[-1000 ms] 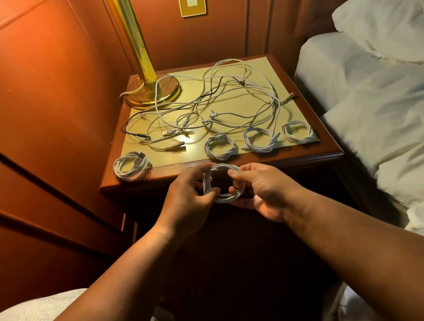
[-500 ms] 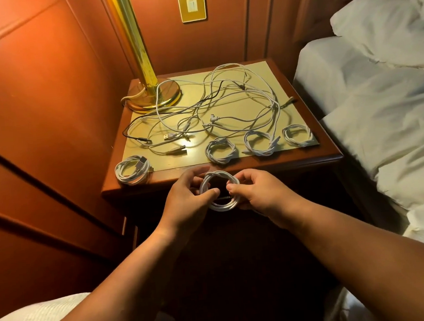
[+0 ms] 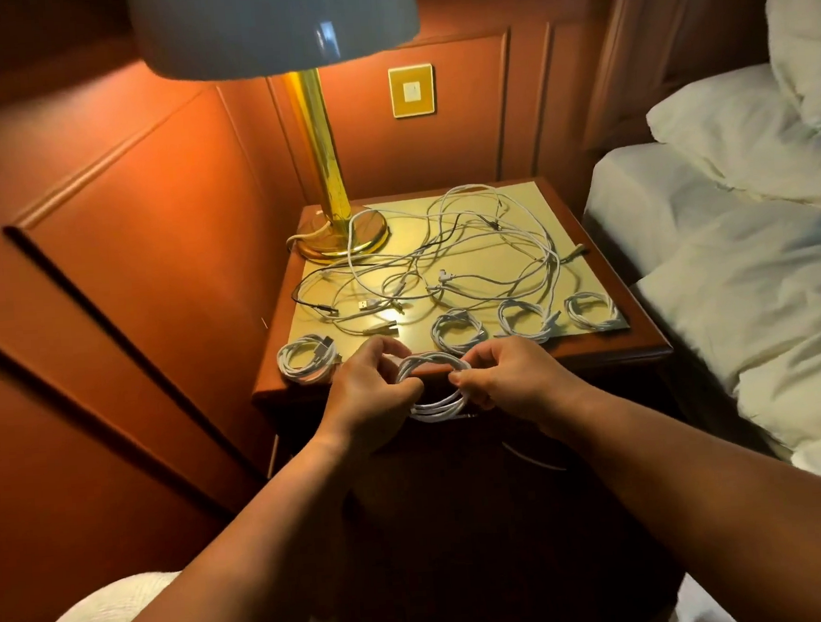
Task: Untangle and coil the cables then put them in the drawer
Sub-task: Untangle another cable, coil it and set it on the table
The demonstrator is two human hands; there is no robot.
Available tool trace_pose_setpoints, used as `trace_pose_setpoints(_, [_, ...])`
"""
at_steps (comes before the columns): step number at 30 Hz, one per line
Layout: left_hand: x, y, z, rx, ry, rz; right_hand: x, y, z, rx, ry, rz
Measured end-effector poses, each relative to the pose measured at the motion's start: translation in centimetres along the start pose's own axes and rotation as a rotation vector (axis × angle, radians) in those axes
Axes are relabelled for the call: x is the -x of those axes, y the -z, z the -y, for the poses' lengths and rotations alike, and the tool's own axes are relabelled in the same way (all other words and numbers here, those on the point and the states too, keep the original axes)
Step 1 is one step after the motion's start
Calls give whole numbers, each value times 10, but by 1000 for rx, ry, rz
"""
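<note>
Both hands hold one coiled white cable (image 3: 438, 406) just in front of the nightstand's front edge. My left hand (image 3: 371, 401) pinches its left side and my right hand (image 3: 510, 381) pinches its right side. Several finished white coils lie along the front of the nightstand (image 3: 610, 352): one at the left corner (image 3: 305, 358) and three in a row (image 3: 457, 329) (image 3: 528, 320) (image 3: 592, 310). Behind them spreads a tangle of white and dark cables (image 3: 453, 254). The drawer front below the top is in deep shadow.
A brass lamp (image 3: 329, 190) with a white shade stands at the nightstand's back left. A bed with white sheets and pillows (image 3: 744, 248) lies close on the right. Wood-panelled wall (image 3: 152, 261) runs along the left, with a brass switch plate (image 3: 411, 90) at the back.
The view has tilted upward, so the lamp shade now shows. Both hands keep hold of the coil and have edged up to the nightstand's front edge.
</note>
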State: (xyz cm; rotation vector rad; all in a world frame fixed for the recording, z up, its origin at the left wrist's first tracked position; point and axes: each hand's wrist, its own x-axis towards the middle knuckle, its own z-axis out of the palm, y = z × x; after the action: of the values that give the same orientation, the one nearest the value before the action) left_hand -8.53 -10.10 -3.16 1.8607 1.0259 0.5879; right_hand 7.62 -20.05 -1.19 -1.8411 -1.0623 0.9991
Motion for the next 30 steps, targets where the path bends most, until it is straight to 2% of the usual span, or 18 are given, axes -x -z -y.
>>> trace_pose_setpoints(6, [-25,36,-4,-355,-230,81,-25,2,22,333,132,-63])
trace_pose_setpoints(11, [-66,66,-3,-748,-383,39,-50,8,36,623,185,-174])
trace_pose_setpoints(13, [-85,70,-1,-900,-381,66,-62,7,40,744,206,-213])
trace_pose_setpoints(18, [-122,57,5,-1168,-246,302,-90,-4,44,897,182,-222])
trace_pose_setpoints(23, [-144,54,6,-1183,-215,347,-106,-16,39,940,153,-220])
trace_pose_setpoints(27, [-155,62,13,-1165,-201,471,-116,-24,33,941,120,-196])
trace_pose_setpoints(30, [-159,67,15,-1210,-233,403,-124,-30,28,918,108,-203])
